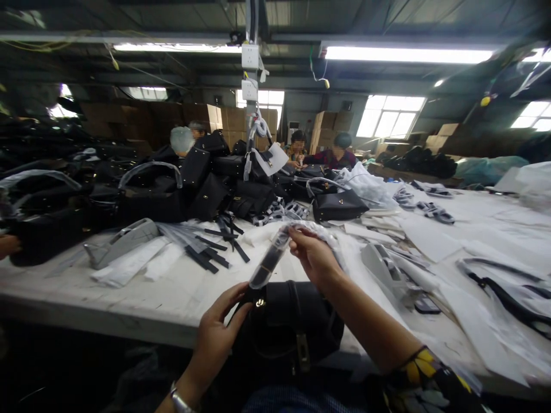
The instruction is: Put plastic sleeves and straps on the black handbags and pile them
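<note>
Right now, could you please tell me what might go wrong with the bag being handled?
The black bag is at the front edge of the white table, so it could slip down if the left hand loosened at its side. The right hand pinches the raised handle through clear plastic wrap, which might slide or tear if pulled hard.

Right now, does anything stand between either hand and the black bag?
Nothing visible blocks the left hand, which holds the black bag at one end. Only clear plastic wrapping separates the right hand from the handle.
</note>
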`<act>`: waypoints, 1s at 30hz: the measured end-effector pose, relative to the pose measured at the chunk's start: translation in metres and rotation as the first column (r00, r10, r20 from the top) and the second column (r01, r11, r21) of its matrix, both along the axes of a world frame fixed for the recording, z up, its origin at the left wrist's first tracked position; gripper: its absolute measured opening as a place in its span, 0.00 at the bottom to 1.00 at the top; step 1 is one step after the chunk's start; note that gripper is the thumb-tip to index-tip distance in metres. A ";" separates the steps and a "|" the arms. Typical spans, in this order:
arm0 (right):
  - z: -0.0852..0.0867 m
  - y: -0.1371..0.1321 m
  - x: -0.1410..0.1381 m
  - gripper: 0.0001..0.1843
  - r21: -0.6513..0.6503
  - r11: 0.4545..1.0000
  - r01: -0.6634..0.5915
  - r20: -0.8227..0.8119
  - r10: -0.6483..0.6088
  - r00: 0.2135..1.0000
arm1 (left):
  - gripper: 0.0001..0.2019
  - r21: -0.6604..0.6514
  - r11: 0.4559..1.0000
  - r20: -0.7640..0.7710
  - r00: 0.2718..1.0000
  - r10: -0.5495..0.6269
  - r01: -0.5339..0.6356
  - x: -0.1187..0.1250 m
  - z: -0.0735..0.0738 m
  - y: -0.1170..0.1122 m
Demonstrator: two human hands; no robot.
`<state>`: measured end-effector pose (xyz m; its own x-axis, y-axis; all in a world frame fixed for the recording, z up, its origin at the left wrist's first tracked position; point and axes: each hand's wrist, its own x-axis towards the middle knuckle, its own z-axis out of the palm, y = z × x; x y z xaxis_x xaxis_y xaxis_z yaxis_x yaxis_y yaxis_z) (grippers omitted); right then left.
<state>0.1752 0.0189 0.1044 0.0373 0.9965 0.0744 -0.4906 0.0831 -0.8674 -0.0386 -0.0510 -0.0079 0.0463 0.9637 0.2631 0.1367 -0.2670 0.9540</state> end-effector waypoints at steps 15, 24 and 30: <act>-0.015 0.035 0.044 0.18 0.016 1.000 -0.015 0.426 0.007 0.905 | 0.14 -0.136 0.986 0.125 0.989 -0.080 0.096 0.086 -0.017 0.026; -0.044 -0.084 0.086 0.07 0.336 0.942 0.004 0.871 -0.313 0.378 | 0.14 -0.014 0.990 -0.158 0.977 -0.141 0.141 0.107 0.008 0.000; -0.066 -0.093 0.090 0.04 0.277 0.953 0.119 0.826 -0.300 0.477 | 0.09 0.014 0.989 -0.285 0.949 -0.136 0.146 0.121 0.014 0.002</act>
